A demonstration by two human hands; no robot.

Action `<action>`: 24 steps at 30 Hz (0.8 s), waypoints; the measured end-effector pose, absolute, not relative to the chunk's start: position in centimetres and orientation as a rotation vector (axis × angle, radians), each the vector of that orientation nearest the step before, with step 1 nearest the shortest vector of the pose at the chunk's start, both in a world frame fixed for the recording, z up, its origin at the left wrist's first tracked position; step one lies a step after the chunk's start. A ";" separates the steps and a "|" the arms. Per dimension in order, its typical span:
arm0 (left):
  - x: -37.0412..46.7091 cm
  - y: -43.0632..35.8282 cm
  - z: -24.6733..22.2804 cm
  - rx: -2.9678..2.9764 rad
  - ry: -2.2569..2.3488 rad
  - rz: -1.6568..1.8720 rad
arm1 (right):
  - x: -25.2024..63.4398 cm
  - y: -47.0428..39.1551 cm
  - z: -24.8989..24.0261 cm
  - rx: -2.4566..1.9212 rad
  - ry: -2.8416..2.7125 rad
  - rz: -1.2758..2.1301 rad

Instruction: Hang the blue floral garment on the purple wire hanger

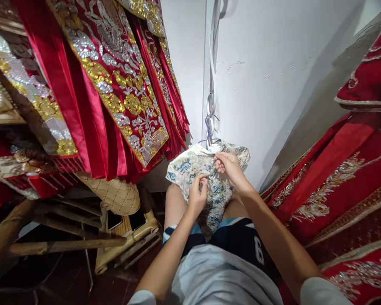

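Observation:
A cream garment (186, 166) with a blue and green floral pattern hangs on a thin dark hanger (206, 127) against the wall, its lower part between my knees. My right hand (224, 163) pinches the garment's front edge just below the neckline. Lower and to the left, my left hand (199, 190) rests against the front of the garment with its fingers curled; what lies between those fingertips is too small to make out.
Red embroidered garments (130, 101) with sequins hang at the left, and more red garments (343, 186) at the right. A white strap (212, 63) runs down the white wall. Bamboo furniture (130, 241) stands at the lower left with a phone (137, 219) on it.

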State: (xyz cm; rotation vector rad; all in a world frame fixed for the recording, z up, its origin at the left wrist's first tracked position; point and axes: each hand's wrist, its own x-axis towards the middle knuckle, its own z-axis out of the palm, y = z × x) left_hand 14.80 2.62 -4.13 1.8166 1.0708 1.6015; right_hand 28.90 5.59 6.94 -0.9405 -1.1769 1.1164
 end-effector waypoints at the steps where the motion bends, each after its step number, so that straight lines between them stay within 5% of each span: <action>1: 14.7 3.6 -2.1 1.842 1.028 1.663 | 28.8 5.7 6.8 -0.942 -1.187 1.088; 5: 14.9 7.1 4.6 1.950 0.892 1.640 | 28.0 6.2 6.1 -0.993 -1.184 0.982; 8: 14.8 7.8 5.5 1.889 0.844 1.571 | 27.4 6.5 5.6 -1.016 -1.154 0.951; 14: 5.4 3.8 -6.7 1.558 1.358 1.566 | 27.3 6.5 4.5 -1.146 -1.033 0.905; 18: -5.3 1.5 -15.8 1.199 2.367 0.953 | 27.7 6.4 3.5 -1.132 -1.097 0.911; 24: -11.6 2.0 -19.0 0.809 2.667 0.714 | 29.1 6.6 2.7 -1.116 -1.166 0.999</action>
